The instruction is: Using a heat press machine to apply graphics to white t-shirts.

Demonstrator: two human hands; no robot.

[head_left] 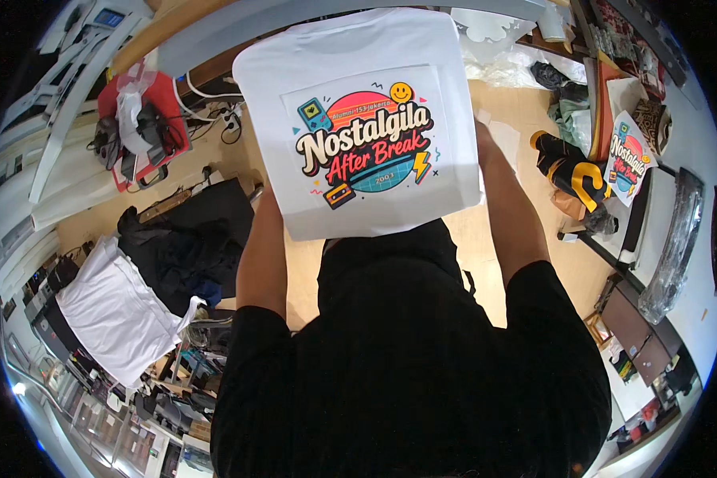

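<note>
A white T-shirt (358, 48) is spread out in front of me, its lower part hanging toward my body. On it lies a pale transfer sheet (287, 111) bearing a colourful retro design with lettering, a smiley, a game console and a cassette. My left forearm (264, 255) reaches up to the shirt's left side, where the fabric covers the hand. Along the right edge, my right forearm (511, 211) reaches up beside the shirt. My right hand (483, 137) is mostly behind that edge, its fingers hidden.
At left, a red stand (179, 119) carries dark devices beside white cables (203, 92). Dark cloth (187, 239) and folded white fabric (119, 311) lie below it. At right are a black-and-yellow garment (570, 167), another printed sheet (628, 159) and a plastic-wrapped roll (677, 247).
</note>
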